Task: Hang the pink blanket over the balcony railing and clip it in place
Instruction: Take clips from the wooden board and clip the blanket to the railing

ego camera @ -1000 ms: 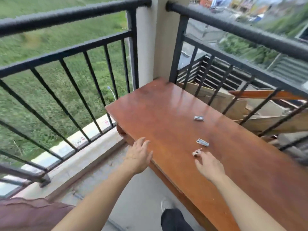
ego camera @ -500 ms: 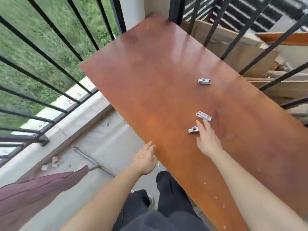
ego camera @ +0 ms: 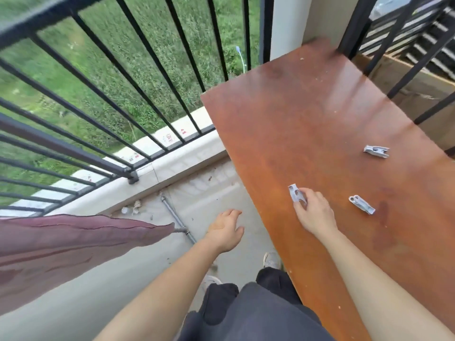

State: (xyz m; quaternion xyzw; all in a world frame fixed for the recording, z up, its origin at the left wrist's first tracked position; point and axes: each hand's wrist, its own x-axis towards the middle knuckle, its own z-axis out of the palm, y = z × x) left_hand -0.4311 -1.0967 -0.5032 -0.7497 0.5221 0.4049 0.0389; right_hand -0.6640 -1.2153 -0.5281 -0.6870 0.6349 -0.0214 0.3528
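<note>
Over the wooden table (ego camera: 307, 124), the right hand (ego camera: 314, 212) pinches a metal clip (ego camera: 295, 195); the left hand (ego camera: 225, 230) hangs relaxed, holding nothing.

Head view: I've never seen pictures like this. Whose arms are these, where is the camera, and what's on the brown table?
There is no machine here. A person wears a camera on the head, and it looks down at their own bare arms. The right hand pinches a small grey clip by the edge of the table. A second clip and a third clip lie farther in on it. The left hand is open and empty, over the floor. The pink blanket shows at the left, near the black railing.
</note>
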